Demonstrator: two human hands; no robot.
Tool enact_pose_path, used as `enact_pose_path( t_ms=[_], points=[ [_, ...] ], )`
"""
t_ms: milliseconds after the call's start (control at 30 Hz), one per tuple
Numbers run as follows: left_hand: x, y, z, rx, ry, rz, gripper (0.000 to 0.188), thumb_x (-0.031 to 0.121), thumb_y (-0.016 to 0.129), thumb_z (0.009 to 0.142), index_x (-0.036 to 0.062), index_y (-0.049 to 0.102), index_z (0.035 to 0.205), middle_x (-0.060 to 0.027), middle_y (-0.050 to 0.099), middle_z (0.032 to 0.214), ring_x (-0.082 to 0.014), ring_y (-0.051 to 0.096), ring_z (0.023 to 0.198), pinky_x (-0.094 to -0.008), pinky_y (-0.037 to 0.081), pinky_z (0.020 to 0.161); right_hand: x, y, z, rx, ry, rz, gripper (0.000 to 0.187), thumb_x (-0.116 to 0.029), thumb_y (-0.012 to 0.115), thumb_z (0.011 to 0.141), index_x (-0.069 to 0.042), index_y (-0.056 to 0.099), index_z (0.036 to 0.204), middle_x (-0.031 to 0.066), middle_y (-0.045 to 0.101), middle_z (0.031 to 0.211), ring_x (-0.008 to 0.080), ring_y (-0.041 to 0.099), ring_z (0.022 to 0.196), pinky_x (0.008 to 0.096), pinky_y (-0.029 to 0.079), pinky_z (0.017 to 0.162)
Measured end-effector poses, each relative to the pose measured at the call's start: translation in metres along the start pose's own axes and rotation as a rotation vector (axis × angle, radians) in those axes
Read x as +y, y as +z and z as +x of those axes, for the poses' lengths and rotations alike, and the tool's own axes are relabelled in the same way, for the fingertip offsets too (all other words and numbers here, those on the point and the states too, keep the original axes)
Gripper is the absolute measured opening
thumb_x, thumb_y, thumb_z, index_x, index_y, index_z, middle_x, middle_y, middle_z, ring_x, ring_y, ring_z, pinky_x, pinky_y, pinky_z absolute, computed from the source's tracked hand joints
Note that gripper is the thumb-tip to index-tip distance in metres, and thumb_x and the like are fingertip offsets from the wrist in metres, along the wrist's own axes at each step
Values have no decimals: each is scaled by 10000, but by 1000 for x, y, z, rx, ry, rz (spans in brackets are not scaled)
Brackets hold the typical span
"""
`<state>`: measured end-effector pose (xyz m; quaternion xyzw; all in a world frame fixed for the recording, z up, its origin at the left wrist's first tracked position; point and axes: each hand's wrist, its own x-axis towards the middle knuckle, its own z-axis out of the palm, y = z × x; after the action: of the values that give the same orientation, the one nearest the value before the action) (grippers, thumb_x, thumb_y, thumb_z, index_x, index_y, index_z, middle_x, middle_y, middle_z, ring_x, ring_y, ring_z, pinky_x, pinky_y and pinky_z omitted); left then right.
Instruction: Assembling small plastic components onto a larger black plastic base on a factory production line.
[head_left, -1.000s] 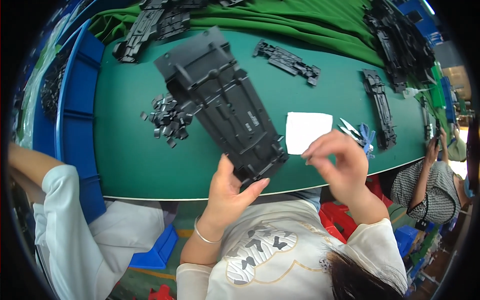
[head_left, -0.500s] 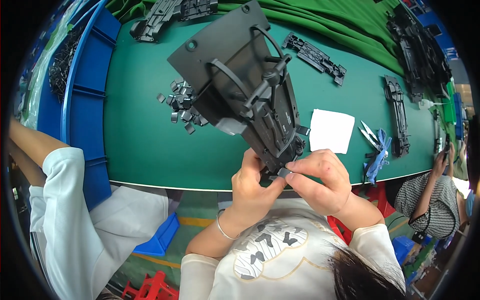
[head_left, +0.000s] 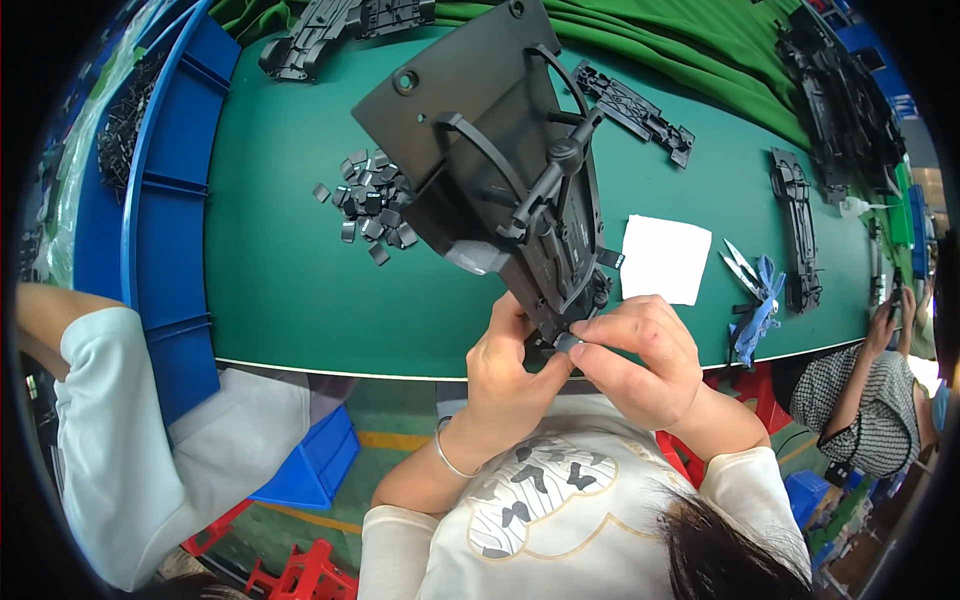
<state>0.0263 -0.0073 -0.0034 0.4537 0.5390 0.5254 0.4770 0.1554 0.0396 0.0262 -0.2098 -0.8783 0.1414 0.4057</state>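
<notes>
A large black plastic toy-vehicle body [head_left: 480, 110], with hoops and a flat panel, stands tilted up over the table's near edge. My left hand [head_left: 507, 362] is closed around its narrow lower end. Between the thumb and fingers of my right hand [head_left: 645, 360] is a small dark grey piece [head_left: 568, 342], pressed against that same end. The fingertips of both hands nearly meet there and hide part of the contact. Left of the body lies a pile of small black caps [head_left: 368, 205]. One similar black tab [head_left: 609, 259] sticks out from the body's right side.
A white paper sheet [head_left: 665, 260], snippers [head_left: 742, 265] and a blue cloth [head_left: 765, 310] lie to the right. Black chassis parts [head_left: 797, 235] rest at the right and back. Blue bins [head_left: 170, 230] line the left. A co-worker's sleeve [head_left: 115, 430] is beside me.
The vehicle body has tilted slightly to the right, uncovering more of the cap pile. My hands stay at its lower end. The co-worker at left has shifted away to the left.
</notes>
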Motion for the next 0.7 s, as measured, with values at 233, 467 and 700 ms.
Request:
enact_pose_path(
  t_ms=[233,467,700],
  points=[
    [0,1,-2,-3,30,70,484,18,630,638,-11,378,1050,-132,570,873,-202,587,800,-259,455,668,0,-2,-1,-19,13,10,282,-69,587,523,16,558,791,128,533,798,208,516,629,278,413,515],
    [3,3,-2,-2,22,86,472,14,620,645,-8,383,1053,-126,568,867,-199,585,803,-262,457,666,2,-2,-3,-21,21,8,288,-80,581,526,11,552,797,124,529,795,213,511,631,284,415,516],
    [4,4,-1,-17,53,156,399,6,599,644,2,431,1007,-119,557,859,-204,581,773,-263,457,658,2,-3,-1,-35,15,9,290,-86,576,521,9,546,794,115,526,787,213,509,630,284,418,521]
  ],
)
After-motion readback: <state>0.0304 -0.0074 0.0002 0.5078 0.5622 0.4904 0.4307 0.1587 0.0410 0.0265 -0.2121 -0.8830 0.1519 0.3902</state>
